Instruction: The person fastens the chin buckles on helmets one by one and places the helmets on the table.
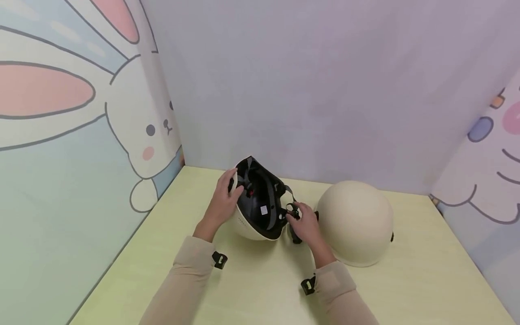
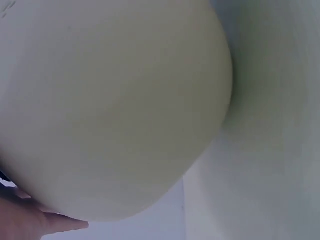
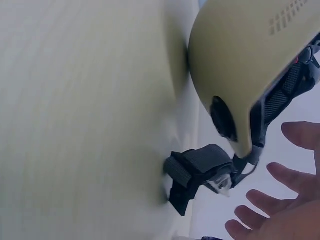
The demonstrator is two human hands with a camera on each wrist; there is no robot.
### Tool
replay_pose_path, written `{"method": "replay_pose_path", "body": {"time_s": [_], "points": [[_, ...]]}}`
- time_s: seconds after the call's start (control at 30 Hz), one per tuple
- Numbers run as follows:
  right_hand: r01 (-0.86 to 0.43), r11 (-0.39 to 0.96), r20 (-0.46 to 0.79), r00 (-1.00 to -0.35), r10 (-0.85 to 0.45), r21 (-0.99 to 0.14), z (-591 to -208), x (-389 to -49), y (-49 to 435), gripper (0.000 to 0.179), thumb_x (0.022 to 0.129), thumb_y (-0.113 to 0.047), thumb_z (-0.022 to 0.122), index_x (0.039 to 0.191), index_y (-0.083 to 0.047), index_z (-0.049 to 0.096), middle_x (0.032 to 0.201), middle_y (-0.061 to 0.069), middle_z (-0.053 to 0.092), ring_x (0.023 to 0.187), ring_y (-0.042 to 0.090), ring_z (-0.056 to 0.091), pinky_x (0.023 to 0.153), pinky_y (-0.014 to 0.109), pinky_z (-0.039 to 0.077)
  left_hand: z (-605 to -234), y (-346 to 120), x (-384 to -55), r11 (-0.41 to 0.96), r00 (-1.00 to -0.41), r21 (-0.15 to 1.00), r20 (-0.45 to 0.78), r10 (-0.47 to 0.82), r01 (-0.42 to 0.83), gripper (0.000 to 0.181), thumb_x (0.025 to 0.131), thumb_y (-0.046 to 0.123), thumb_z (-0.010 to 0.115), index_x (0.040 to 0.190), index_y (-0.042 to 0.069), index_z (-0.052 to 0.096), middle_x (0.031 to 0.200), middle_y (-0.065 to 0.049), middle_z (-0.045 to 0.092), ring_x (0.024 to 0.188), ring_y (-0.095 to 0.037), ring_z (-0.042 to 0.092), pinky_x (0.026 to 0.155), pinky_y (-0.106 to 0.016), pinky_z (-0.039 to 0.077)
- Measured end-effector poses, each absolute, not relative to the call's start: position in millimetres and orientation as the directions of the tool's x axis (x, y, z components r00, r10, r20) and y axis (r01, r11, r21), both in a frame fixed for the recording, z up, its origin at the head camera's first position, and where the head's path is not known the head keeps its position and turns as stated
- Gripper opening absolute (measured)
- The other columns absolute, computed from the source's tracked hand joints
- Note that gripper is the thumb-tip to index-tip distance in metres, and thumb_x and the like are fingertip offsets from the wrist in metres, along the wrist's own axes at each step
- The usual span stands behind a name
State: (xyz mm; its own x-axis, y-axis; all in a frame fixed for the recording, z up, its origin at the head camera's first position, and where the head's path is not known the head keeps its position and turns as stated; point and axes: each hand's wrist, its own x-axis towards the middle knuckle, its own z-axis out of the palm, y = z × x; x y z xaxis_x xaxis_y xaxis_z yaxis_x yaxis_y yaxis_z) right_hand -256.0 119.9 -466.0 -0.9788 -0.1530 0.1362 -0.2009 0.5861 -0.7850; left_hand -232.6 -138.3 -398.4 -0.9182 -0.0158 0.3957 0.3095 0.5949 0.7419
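Note:
A cream helmet (image 1: 247, 229) lies tipped on its outer shell, its black lining (image 1: 260, 198) facing up and toward the right. My left hand (image 1: 222, 199) grips its left rim, with the thumb over the edge on the inside. In the left wrist view the smooth shell (image 2: 125, 100) fills most of the picture, and only part of the hand shows at the lower left. Beside the right rim is my right hand (image 1: 305, 224), its fingers spread and loosely bent close to the dark chin strap (image 3: 202, 162). The strap hangs from the rim down to the table.
A second cream helmet (image 1: 355, 221) sits dome up on the table, just right of my right hand. The pale yellow table (image 1: 260, 289) meets a plain lilac backdrop (image 1: 308, 90) behind. Panels with cartoon rabbits stand on both sides.

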Motion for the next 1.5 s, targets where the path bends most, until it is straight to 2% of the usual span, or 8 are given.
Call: {"method": "replay_pose_path", "body": {"time_s": [0.17,0.23,0.5,0.77,1.03,1.27,1.37,1.5], "points": [[-0.198,0.586,0.112,-0.977,-0.181,-0.785,-471,-256,119,0.055,0.094,-0.022,0.065,0.141,0.000,0.047,0.145,0.028,0.037,0.127,0.046,0.040,0.102,0.058,0.032,-409,-143,-232,0.540,-0.921,0.780,0.389,-0.024,0.315,0.054,0.104,0.029,0.043,0.153,0.014,0.027,0.155,-0.014,0.024,0.140,-0.029,0.025,0.109,-0.051,0.023],[-0.207,0.581,0.130,-0.977,-0.172,-0.787,-470,-256,118,0.055,0.094,-0.022,0.065,0.141,0.000,0.047,0.144,0.028,0.039,0.131,0.045,0.036,0.104,0.058,0.030,-414,-145,-230,0.513,-0.923,0.799,0.384,-0.036,0.312,0.054,0.104,0.027,0.041,0.153,0.012,0.025,0.154,-0.016,0.024,0.140,-0.030,0.025,0.109,-0.051,0.022],[-0.204,0.537,0.143,-0.978,-0.154,-0.819,-456,-254,112,0.057,0.094,-0.022,0.066,0.145,-0.005,0.045,0.146,0.023,0.039,0.132,0.040,0.037,0.104,0.056,0.030,-430,-161,-222,0.428,-0.939,0.865,0.331,-0.095,0.262,0.052,0.106,0.024,0.038,0.153,0.012,0.021,0.154,-0.016,0.027,0.136,-0.034,0.033,0.107,-0.053,0.026],[-0.210,0.503,0.142,-0.975,-0.171,-0.839,-451,-248,104,0.058,0.094,-0.023,0.066,0.146,-0.010,0.044,0.147,0.018,0.039,0.131,0.037,0.039,0.103,0.054,0.032,-444,-179,-206,0.458,-0.949,0.863,0.295,-0.112,0.214,0.054,0.107,0.021,0.035,0.154,0.006,0.014,0.154,-0.023,0.024,0.138,-0.038,0.028,0.107,-0.055,0.024],[-0.252,0.490,0.177,-0.965,-0.195,-0.835,-442,-246,96,0.057,0.094,-0.022,0.066,0.146,-0.011,0.045,0.147,0.017,0.040,0.128,0.035,0.044,0.098,0.050,0.040,-438,-189,-207,0.540,-0.953,0.818,0.288,-0.089,0.197,0.062,0.105,0.018,0.041,0.156,0.007,0.008,0.157,-0.019,0.017,0.142,-0.034,0.019,0.110,-0.053,0.019],[-0.259,0.467,0.174,-0.960,-0.219,-0.845,-434,-252,98,0.058,0.095,-0.018,0.065,0.148,-0.009,0.041,0.147,0.018,0.038,0.126,0.035,0.045,0.096,0.050,0.042,-432,-189,-215,0.622,-0.961,0.758,0.274,-0.031,0.196,0.062,0.101,0.012,0.049,0.154,0.001,0.018,0.153,-0.025,0.021,0.139,-0.038,0.024,0.109,-0.054,0.023],[-0.255,0.460,0.166,-0.960,-0.225,-0.851,-433,-253,100,0.058,0.095,-0.019,0.065,0.148,-0.010,0.041,0.146,0.019,0.038,0.123,0.035,0.047,0.094,0.049,0.043,-425,-188,-217,0.716,-0.968,0.678,0.252,-0.012,0.167,0.060,0.098,0.014,0.055,0.152,0.006,0.029,0.153,-0.025,0.020,0.137,-0.042,0.028,0.104,-0.057,0.031],[-0.252,0.446,0.163,-0.960,-0.228,-0.859,-434,-252,103,0.058,0.095,-0.020,0.065,0.148,-0.011,0.041,0.146,0.018,0.038,0.121,0.035,0.049,0.089,0.049,0.045,-416,-188,-222,0.840,-0.954,0.508,0.297,0.039,0.192,0.052,0.095,0.016,0.062,0.144,0.009,0.047,0.151,-0.027,0.025,0.130,-0.046,0.036,0.097,-0.058,0.039]]}}
